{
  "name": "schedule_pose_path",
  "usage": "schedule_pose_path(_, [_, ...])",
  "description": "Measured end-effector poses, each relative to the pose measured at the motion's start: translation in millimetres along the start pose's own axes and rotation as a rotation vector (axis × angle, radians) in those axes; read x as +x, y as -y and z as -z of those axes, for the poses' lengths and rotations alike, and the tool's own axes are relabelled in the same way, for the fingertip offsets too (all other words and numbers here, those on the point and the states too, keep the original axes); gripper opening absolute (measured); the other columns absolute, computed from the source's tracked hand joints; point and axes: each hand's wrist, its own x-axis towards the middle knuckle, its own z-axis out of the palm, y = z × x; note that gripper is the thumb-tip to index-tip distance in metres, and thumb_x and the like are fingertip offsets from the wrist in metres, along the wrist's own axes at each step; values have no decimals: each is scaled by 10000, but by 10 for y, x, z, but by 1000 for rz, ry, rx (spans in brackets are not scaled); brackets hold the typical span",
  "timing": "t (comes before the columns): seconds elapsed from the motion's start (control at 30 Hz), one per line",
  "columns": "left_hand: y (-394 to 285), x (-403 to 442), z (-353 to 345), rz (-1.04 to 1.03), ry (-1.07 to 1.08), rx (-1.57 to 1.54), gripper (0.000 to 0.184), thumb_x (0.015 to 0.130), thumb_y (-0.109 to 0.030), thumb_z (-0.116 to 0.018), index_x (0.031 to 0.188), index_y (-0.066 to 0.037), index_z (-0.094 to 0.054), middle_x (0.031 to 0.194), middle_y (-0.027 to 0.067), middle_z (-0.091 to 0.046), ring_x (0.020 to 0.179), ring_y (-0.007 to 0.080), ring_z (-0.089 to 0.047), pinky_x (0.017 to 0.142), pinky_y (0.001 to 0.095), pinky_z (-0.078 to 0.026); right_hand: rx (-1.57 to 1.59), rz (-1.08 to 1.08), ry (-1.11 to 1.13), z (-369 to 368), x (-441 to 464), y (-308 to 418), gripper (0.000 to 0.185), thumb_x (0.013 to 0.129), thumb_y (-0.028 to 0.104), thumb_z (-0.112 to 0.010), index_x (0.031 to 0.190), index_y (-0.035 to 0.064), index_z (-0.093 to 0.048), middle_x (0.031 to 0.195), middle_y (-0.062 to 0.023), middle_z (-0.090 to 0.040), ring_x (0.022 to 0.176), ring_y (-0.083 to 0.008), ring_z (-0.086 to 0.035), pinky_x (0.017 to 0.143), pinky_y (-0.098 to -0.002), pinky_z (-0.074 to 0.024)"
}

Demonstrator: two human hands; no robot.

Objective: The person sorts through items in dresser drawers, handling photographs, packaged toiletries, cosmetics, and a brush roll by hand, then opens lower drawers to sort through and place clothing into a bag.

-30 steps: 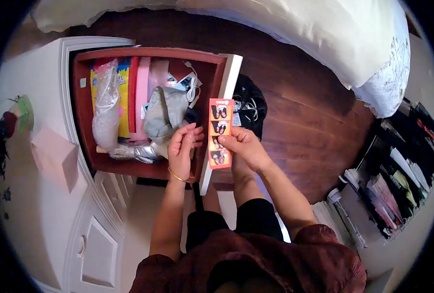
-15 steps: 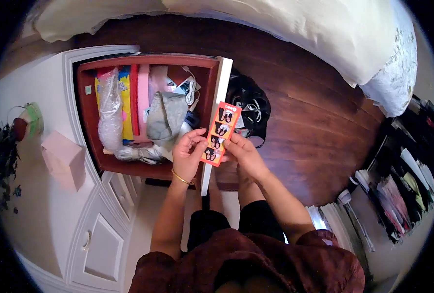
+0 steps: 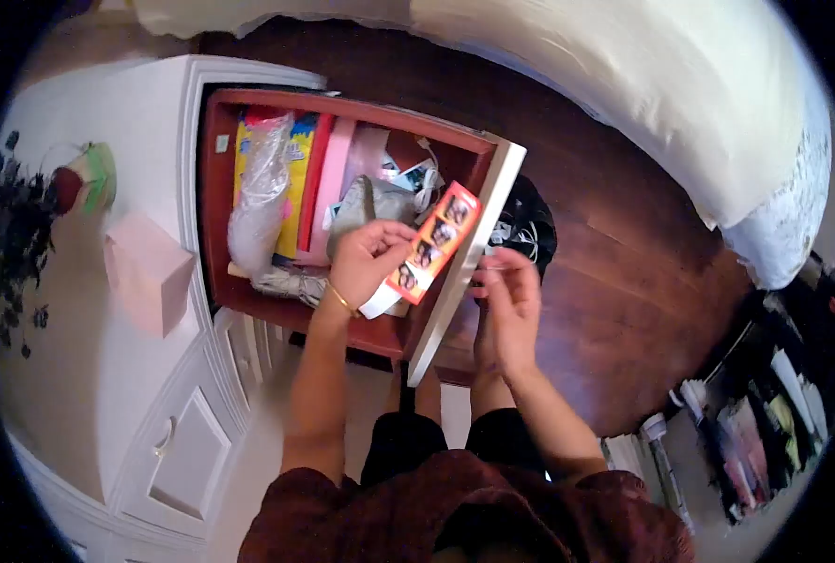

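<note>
Nearest the wearer, both forearms reach forward; the left hand (image 3: 366,263) has thumb and fingers closed on the left edge of the card (image 3: 433,241); the right hand (image 3: 516,296) is apart from the card, its fingers part-curled; whether anything is pinched between those fingertips cannot be told.

The card is above the drawer, just inside the front (image 3: 474,255); it lies ahead and to the right of the left palm, and ahead and to the left of the right hand; its long axis slants from near left to far right, roughly along the front; the left hand is the nearer, being in contact, while the right hand is past the front, on its outer side; a white piece (image 3: 381,302) shows at the card's near end, and whether it is joined to it cannot be told.

Further on, the drawer (image 3: 218,192) contains grey cloth (image 3: 370,202), a cable (image 3: 427,190) and bubble wrap (image 3: 260,206); a black bag (image 3: 536,220) is on the floor (image 3: 614,263) beyond the front; the bed (image 3: 661,113) is farthest.
</note>
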Motion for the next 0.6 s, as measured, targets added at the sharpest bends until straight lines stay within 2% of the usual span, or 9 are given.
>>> schedule_pose_path(0.1, [-218,-142,190,74,265,-18,157,866,-45,-647,1003,27,-674,848,37,-689,754,54,-621,669,212,-503,-165,148,-166,-98,38,216,588,881,185,-664,1378,56,-379,1321,-85,-442,1178,-182,-439,970,-330,-395])
schedule_pose_path(0.17, [-376,-140,262,81,389,80,153,849,-67,-657,980,-1,-702,825,34,-687,731,62,-620,662,214,-497,-268,109,7,-28,44,261,651,869,176,-677,1417,42,-353,1311,-89,-468,1175,-201,-466,987,-345,-391])
schedule_pose_path(0.23, [-544,-65,269,-30,483,209,149,827,-84,-666,952,-26,-719,806,36,-685,713,66,-617,654,218,-493,-175,-88,261,-53,3,381,634,805,143,-739,1363,34,-457,1202,-88,-568,1108,-192,-534,960,-337,-420])
schedule_pose_path(0.3, [-706,10,272,-105,565,318,144,816,-99,-676,936,-40,-729,811,36,-681,702,67,-605,636,220,-480,-508,44,282,-91,-74,328,614,775,134,-765,1327,56,-507,1132,-95,-580,1067,-200,-537,938,-337,-428])
schedule_pose_path(0.37, [-818,50,272,-137,628,405,139,818,-113,-688,930,-43,-731,841,35,-677,698,65,-586,608,219,-457,-807,394,131,-176,-168,414,585,729,131,-794,1262,71,-560,1073,-95,-563,1000,-239,-522,883,-355,-432])
schedule_pose_path(0.43, [-816,69,223,-65,664,342,128,817,-107,-676,909,-43,-737,843,22,-677,663,58,-553,579,212,-429,-908,596,107,-275,-185,552,471,775,127,-765,1205,47,-589,969,-86,-591,876,-189,-547,802,-320,-457])
schedule_pose_path(0.5, [-886,84,153,-37,704,361,120,814,-101,-669,894,-46,-740,862,22,-681,670,53,-553,577,213,-430,-671,258,285,-201,-181,452,333,833,130,-719,1134,33,-614,867,-50,-596,750,-132,-531,702,-271,-458])
schedule_pose_path(0.53, [-893,106,143,-90,745,429,199,842,-108,-663,1024,-46,-713,907,29,-690,740,54,-579,633,215,-456,-547,92,364,-166,-191,424,268,862,131,-696,1099,26,-627,816,-31,-599,687,-103,-523,651,-247,-459])
schedule_pose_path(0.6, [-889,66,93,-58,538,96,281,877,-122,-640,1144,-37,-653,953,43,-694,807,66,-600,697,218,-473,-287,-93,259,-198,-252,424,171,909,138,-645,1038,25,-640,764,12,-595,624,-58,-501,573,-210,-432])
